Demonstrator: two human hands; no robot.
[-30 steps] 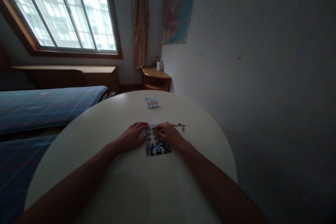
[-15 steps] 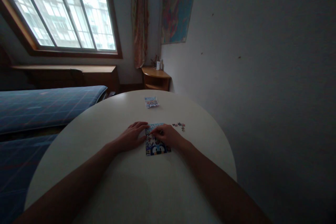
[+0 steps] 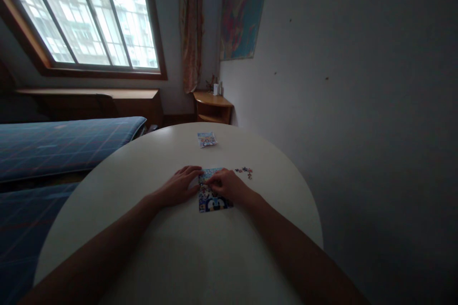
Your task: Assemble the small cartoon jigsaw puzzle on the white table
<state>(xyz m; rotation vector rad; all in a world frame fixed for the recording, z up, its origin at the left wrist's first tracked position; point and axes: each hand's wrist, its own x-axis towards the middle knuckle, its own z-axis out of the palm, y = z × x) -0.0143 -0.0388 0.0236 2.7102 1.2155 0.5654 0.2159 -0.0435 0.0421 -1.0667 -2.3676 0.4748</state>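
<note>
A colourful jigsaw picture (image 3: 215,204) with a blue cartoon figure lies flat on the white round table (image 3: 161,257). My left hand (image 3: 181,184) rests at its left edge, fingers spread and palm down. Over the upper right part of the picture is my right hand (image 3: 224,184), its thumb and fingertips pinched together against the surface; whatever lies between them is too small to make out. Several loose puzzle pieces (image 3: 249,170) are scattered on the table just right of my right hand.
Farther back on the table lies a small printed packet (image 3: 206,139). Beyond the table stand a blue plaid mattress (image 3: 64,145) at the left and a wooden corner shelf (image 3: 213,100). A bare wall (image 3: 358,128) rises along the right side.
</note>
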